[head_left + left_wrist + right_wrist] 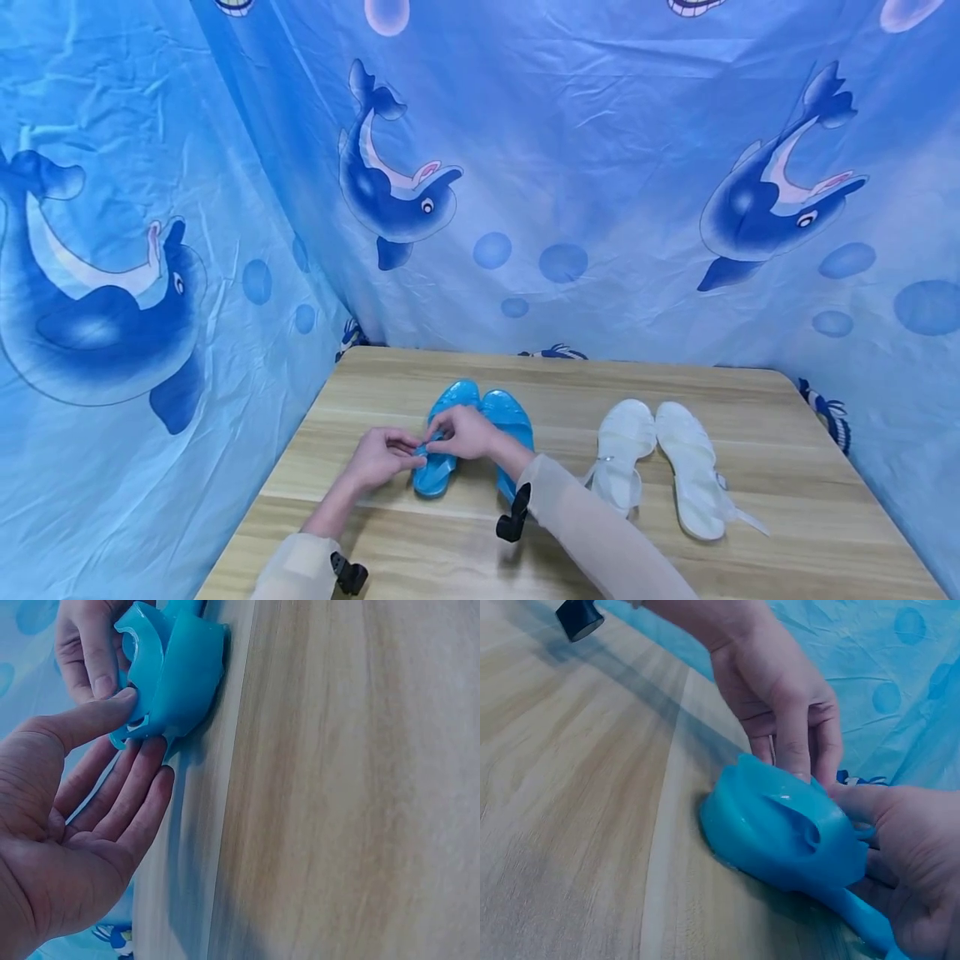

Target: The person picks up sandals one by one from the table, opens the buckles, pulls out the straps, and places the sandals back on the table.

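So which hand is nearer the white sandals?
Right. The right hand pinches the strap of the blue sandal, on the side toward the white sandals; the left hand holds the same strap farther away.

Dolphin-print blue curtains (570,167), wooden table (787,467)

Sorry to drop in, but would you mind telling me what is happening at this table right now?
A person is working on the strap of a blue jelly sandal with both hands. The left hand and the right hand pinch the strap at the heel end of the sandal, which lies on the wooden table. Its blue partner sits right beside it. A pair of white sandals lies untouched further to the right, straps loose.
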A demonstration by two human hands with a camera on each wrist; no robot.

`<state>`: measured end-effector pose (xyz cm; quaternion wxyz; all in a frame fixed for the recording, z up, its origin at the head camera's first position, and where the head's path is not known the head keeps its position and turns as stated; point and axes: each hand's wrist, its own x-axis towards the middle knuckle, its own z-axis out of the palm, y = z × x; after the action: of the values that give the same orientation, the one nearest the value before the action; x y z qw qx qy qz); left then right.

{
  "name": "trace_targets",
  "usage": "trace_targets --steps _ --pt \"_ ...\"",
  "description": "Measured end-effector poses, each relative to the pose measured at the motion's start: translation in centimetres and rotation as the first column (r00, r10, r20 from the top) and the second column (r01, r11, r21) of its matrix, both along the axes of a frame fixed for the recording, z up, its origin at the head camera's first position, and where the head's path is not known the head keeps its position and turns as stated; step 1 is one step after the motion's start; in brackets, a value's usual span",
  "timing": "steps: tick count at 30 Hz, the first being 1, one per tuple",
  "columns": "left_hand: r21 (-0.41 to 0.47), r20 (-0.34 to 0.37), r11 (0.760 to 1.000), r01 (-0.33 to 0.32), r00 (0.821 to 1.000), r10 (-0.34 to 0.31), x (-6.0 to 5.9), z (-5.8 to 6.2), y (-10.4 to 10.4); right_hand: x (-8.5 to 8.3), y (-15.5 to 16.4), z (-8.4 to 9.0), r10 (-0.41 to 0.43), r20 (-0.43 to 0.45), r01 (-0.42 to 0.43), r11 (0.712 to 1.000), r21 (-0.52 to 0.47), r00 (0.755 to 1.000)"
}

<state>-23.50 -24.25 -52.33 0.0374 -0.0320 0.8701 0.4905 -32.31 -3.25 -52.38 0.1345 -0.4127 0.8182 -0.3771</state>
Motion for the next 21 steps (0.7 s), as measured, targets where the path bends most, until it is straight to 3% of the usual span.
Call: trace_targets --steps 7,21 --pt "0.007 0.015 1.000 -0.024 1.000 0.024 0.12 -0.07 0.06 -0.04 0.26 -0.22 -0.038 0.070 0.038 0.999 -0.008 0.997" --pt "-0.004 0.024 1.000 -0.028 0.999 0.028 0.08 -0.12 0.12 0.25 0.45 -0.25 -0.023 0.048 0.025 0.999 -0.035 0.999"
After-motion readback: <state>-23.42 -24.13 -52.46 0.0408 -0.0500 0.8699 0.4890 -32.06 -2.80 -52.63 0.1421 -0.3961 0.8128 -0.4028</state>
